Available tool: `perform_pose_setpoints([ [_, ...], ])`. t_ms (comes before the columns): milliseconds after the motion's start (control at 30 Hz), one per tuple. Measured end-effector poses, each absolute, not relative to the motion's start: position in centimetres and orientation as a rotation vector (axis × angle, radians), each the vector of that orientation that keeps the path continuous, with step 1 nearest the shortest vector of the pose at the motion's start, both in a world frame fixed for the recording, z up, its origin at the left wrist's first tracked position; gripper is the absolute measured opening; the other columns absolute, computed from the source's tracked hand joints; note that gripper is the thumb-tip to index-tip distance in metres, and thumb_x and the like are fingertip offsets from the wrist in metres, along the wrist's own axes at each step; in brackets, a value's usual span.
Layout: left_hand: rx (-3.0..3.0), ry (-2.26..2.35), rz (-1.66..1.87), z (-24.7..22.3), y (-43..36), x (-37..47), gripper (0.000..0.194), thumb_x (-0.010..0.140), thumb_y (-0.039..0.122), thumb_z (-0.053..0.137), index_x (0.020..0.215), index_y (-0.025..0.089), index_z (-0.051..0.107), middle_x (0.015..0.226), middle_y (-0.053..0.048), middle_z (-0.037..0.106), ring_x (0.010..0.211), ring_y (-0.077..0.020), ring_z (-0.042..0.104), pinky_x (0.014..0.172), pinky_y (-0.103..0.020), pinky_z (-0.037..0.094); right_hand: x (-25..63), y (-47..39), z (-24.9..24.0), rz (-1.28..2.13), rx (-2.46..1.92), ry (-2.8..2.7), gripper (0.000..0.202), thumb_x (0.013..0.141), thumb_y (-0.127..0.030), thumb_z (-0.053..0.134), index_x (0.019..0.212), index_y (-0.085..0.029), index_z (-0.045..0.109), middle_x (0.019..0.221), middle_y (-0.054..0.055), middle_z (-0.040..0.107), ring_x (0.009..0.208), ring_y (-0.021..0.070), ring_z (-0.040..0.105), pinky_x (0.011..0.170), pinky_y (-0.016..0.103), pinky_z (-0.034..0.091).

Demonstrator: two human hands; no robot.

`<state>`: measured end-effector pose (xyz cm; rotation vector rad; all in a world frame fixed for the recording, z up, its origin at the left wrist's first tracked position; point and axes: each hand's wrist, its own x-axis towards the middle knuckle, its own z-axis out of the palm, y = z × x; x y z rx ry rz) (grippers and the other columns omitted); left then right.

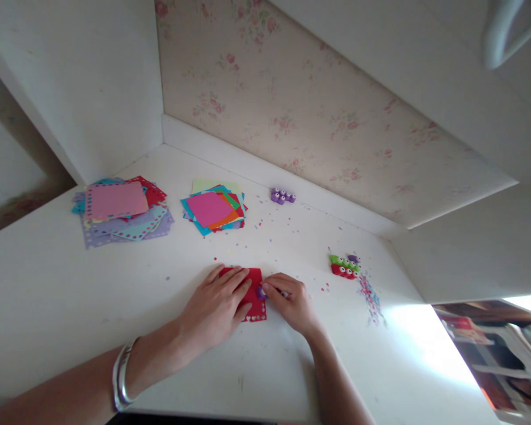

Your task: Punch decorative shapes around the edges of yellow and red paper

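Note:
A red sheet of paper (255, 307) lies on the white table, with a row of small punched shapes along its near edge. Flat across its left part rests my left hand (219, 301), fingers spread and pressing on the sheet. My right hand (292, 300) is closed on a small purple paper punch (261, 292) at the sheet's right edge. The fingers cover much of the punch, so how far the paper reaches into it is hidden.
Decorated papers with punched edges (117, 200) are piled at far left, beside plain coloured sheets (210, 209). Purple punches (283, 195) stand near the wall. Green and red punches (345, 268) sit at right, by a heap of confetti (370, 298). Scraps dot the table (159, 324).

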<state>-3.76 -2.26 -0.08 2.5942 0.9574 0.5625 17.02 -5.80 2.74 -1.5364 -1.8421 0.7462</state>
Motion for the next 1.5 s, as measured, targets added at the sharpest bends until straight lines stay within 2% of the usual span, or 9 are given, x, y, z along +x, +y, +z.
perform_pose_setpoints([
  [267,2.602,0.945,0.612,-0.3,-2.2,-3.8,0.035,0.093,0.030,0.049,0.126,0.020,0.057,0.134,-0.009,0.058,0.126,-0.0254,0.049,0.112,-0.046,0.025,16.9,-5.8,2.7,0.747,-1.535,-1.823,0.029,0.096,-0.035,0.052,0.079,-0.022,0.071,0.086,0.005,0.069,0.078,0.0173,0.065,0.073,0.029,0.052],
  [833,2.587,0.960,0.619,0.2,-2.4,-3.8,0.033,0.092,0.028,0.048,0.122,0.019,0.058,0.131,-0.010,0.059,0.124,-0.0267,0.050,0.111,-0.047,0.026,16.1,-6.1,1.4,0.793,-1.611,-1.691,0.021,0.091,-0.033,0.058,0.083,-0.027,0.077,0.093,0.004,0.070,0.085,0.0197,0.066,0.077,0.032,0.052],
  [1067,2.571,0.944,0.617,0.4,-2.4,-3.9,0.031,0.091,0.027,0.050,0.120,0.021,0.059,0.129,-0.009,0.060,0.123,-0.0262,0.050,0.109,-0.047,0.026,15.9,-5.6,1.7,0.831,-1.691,-1.731,0.022,0.091,-0.027,0.058,0.077,-0.025,0.076,0.088,0.002,0.067,0.079,0.0161,0.064,0.073,0.029,0.049],
  [1233,2.579,0.939,0.630,0.4,-2.5,-4.1,0.033,0.090,0.026,0.052,0.122,0.021,0.059,0.129,-0.008,0.060,0.122,-0.0255,0.050,0.109,-0.045,0.027,16.3,-5.6,2.0,0.846,-1.692,-1.754,0.022,0.092,-0.033,0.057,0.086,-0.026,0.077,0.093,0.003,0.068,0.082,0.0168,0.064,0.076,0.030,0.049],
  [1367,2.597,0.936,0.634,0.2,-2.4,-4.2,0.034,0.090,0.028,0.053,0.122,0.019,0.060,0.128,-0.009,0.060,0.122,-0.0262,0.050,0.109,-0.045,0.027,17.5,-5.9,2.2,0.901,-1.669,-1.757,0.028,0.093,-0.039,0.055,0.084,-0.024,0.077,0.093,0.003,0.069,0.081,0.0168,0.065,0.073,0.028,0.050],
  [1500,2.603,0.933,0.603,0.3,-2.2,-4.2,0.033,0.091,0.030,0.051,0.121,0.018,0.061,0.129,-0.009,0.060,0.122,-0.0262,0.051,0.109,-0.046,0.028,20.1,-6.3,2.3,0.896,-1.784,-1.707,0.028,0.087,-0.044,0.061,0.098,-0.023,0.075,0.097,0.005,0.071,0.077,0.0174,0.065,0.069,0.028,0.051],
])
